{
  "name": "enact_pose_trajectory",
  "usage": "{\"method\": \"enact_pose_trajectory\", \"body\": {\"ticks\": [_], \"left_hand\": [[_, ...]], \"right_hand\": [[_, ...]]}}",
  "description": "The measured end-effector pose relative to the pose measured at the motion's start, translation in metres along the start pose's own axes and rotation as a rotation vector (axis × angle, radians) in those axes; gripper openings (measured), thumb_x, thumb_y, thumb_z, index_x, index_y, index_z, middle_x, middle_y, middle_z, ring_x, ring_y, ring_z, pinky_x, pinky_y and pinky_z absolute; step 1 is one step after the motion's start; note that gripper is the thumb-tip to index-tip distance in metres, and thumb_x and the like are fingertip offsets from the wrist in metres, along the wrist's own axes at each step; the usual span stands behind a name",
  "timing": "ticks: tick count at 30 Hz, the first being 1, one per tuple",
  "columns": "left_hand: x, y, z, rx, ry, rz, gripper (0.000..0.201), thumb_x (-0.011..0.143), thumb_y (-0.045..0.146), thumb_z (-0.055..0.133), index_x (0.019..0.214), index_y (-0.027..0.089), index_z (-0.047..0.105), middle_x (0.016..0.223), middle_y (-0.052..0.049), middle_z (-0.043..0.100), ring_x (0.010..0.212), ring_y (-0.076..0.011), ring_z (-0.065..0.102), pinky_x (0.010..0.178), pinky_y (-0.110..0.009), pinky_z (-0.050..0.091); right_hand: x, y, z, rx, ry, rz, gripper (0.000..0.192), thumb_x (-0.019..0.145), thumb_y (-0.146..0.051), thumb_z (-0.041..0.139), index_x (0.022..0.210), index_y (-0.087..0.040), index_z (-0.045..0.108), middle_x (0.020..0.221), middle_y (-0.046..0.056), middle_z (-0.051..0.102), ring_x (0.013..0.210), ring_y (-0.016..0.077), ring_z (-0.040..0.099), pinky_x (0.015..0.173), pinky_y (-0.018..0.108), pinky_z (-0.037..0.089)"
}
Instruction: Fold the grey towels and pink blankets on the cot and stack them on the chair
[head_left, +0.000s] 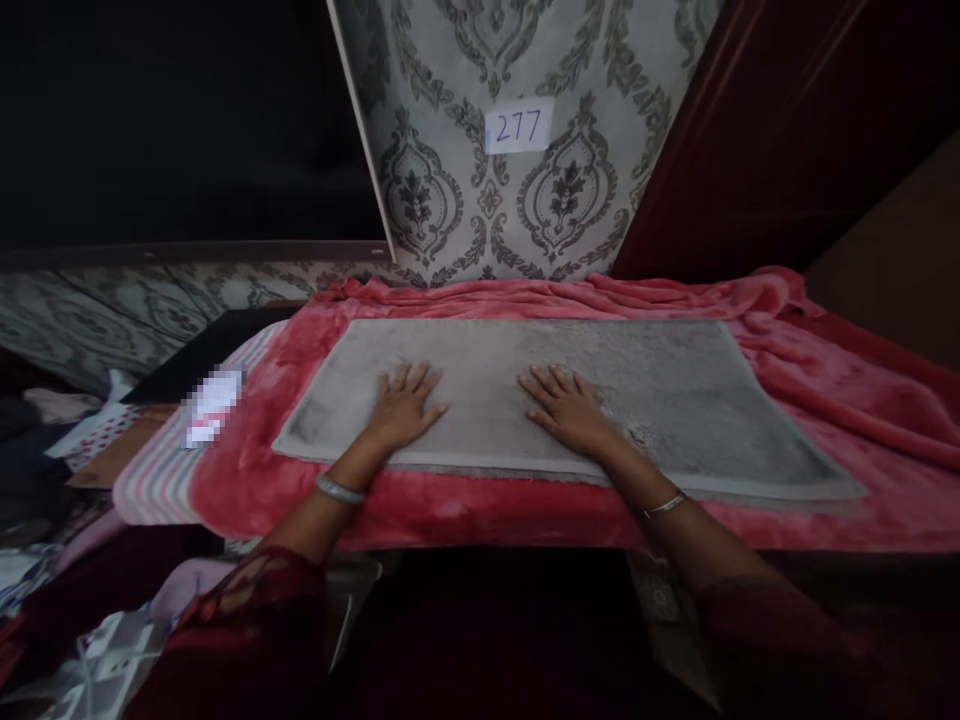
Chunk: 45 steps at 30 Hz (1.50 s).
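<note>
A grey towel (480, 400) lies spread out in a long rectangle on a pinkish-red plush blanket (495, 510). My left hand (403, 405) rests flat on its left half, fingers spread and slightly blurred. On the towel right of the middle, my right hand (570, 408) also lies palm down with the fingers apart. Neither hand grips anything. Near my right wrist the towel has a small dark, rumpled patch (641, 435).
Folds of the blanket bunch along the back and right. At left are a striped strip of cloth (165, 480), a blurred white item (214, 405), and piled clothes. A large dark screen (187, 120) and a paper marked 277 (519, 126) are on the wall.
</note>
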<state>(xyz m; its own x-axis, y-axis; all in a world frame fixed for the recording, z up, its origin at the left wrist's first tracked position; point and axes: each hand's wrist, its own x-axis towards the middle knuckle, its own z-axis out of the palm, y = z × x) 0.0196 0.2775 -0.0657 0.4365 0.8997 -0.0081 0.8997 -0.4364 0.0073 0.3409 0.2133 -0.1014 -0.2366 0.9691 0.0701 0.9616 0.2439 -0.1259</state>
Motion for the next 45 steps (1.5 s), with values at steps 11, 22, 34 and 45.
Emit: {"method": "enact_pose_trajectory", "body": {"ticks": [11, 22, 34, 45], "left_hand": [[-0.070, -0.097, -0.009, 0.009, 0.013, -0.377, 0.070, 0.099, 0.059, 0.023, 0.162, 0.029, 0.024, 0.170, -0.003, 0.019, 0.155, -0.0357, 0.018, 0.120, -0.063, 0.021], [-0.061, -0.080, -0.024, 0.085, 0.070, -0.331, 0.069, 0.099, 0.057, 0.027, 0.154, 0.020, 0.044, 0.161, -0.015, 0.041, 0.146, -0.0386, 0.036, 0.116, -0.062, 0.031], [-0.005, 0.081, 0.004, 0.011, -0.007, 0.331, 0.063, 0.099, 0.049, 0.040, 0.158, 0.028, 0.035, 0.168, -0.007, 0.025, 0.156, -0.0370, 0.016, 0.120, -0.066, 0.020], [0.050, 0.115, -0.039, 0.000, 0.004, 0.414, 0.059, 0.098, 0.042, 0.045, 0.153, 0.019, 0.045, 0.160, -0.016, 0.042, 0.148, -0.0332, 0.039, 0.118, -0.056, 0.033]], "right_hand": [[0.012, -0.021, -0.021, 0.022, -0.068, -0.041, 0.062, 0.104, -0.056, 0.031, 0.162, -0.032, 0.027, 0.169, 0.007, 0.015, 0.155, 0.0359, 0.013, 0.118, 0.066, 0.020], [-0.061, -0.088, -0.018, 0.256, -0.158, -0.440, 0.061, 0.105, -0.056, 0.038, 0.160, -0.032, 0.031, 0.167, 0.003, 0.025, 0.156, 0.0255, 0.013, 0.125, 0.054, 0.011], [-0.083, -0.043, -0.019, 0.101, -0.002, -0.093, 0.060, 0.104, -0.052, 0.044, 0.159, -0.031, 0.033, 0.167, 0.005, 0.024, 0.155, 0.0283, 0.015, 0.124, 0.056, 0.014], [-0.101, 0.080, -0.062, 0.091, 0.154, 0.313, 0.061, 0.105, -0.053, 0.036, 0.160, -0.026, 0.035, 0.165, 0.010, 0.031, 0.153, 0.0344, 0.022, 0.120, 0.061, 0.024]]}}
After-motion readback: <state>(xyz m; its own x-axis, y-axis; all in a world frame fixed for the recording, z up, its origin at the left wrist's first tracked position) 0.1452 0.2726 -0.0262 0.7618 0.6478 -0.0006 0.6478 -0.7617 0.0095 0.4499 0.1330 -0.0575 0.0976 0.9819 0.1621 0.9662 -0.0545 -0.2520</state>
